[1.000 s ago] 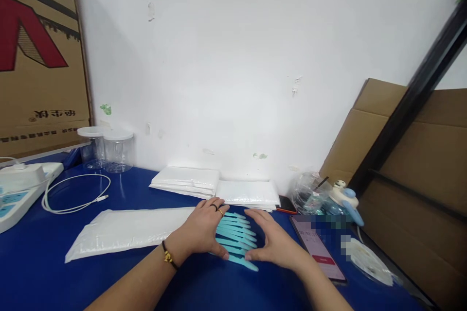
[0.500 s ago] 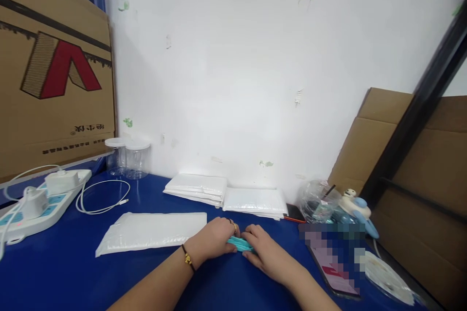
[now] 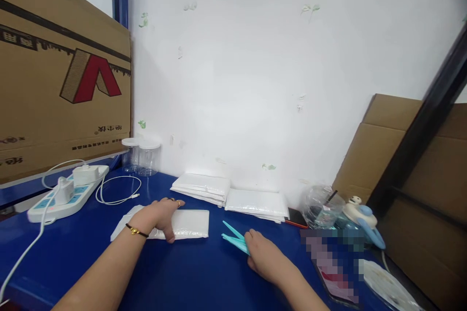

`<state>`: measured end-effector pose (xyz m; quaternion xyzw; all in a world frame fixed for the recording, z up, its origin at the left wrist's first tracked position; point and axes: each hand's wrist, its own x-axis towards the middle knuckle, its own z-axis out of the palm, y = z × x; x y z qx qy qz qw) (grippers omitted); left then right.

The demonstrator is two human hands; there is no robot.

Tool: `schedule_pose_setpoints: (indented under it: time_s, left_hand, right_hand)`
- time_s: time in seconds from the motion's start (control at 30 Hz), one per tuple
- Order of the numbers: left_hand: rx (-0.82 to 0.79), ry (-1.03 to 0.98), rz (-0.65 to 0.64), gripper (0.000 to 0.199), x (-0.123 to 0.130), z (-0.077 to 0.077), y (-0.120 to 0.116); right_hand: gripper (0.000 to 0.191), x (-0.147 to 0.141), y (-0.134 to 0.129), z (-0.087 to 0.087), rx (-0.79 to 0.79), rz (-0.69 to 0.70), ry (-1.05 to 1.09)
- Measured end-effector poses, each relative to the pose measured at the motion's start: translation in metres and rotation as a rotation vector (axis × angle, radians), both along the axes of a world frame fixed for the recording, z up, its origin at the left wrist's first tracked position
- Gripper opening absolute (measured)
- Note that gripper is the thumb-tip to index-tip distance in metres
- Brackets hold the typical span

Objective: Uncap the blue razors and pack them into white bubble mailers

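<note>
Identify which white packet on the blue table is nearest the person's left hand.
The lone packet, partly hidden behind the left hand; the left stack and right stack sit farther back, by the wall.

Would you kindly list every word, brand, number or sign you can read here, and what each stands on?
"绝尘侠®": apparently, upside down, on the left cardboard box.
"商用": probably, upside down, in that box's dark panel.
Other printing on the box: too small or blurred to read.
Phone screen: pixelated, nothing readable.
</note>
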<state>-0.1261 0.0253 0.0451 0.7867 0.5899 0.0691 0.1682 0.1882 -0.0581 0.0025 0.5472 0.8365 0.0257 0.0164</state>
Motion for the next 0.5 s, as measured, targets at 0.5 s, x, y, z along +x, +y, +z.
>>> schedule_pose_setpoints:
  time_s: [0.5]
  left_hand:
    - [0.255,-0.655,-0.137,0.049,0.034,0.009,-0.006]
  right_hand:
    - [0.03,0.028,0.021,-0.009,0.148,-0.101,1.446]
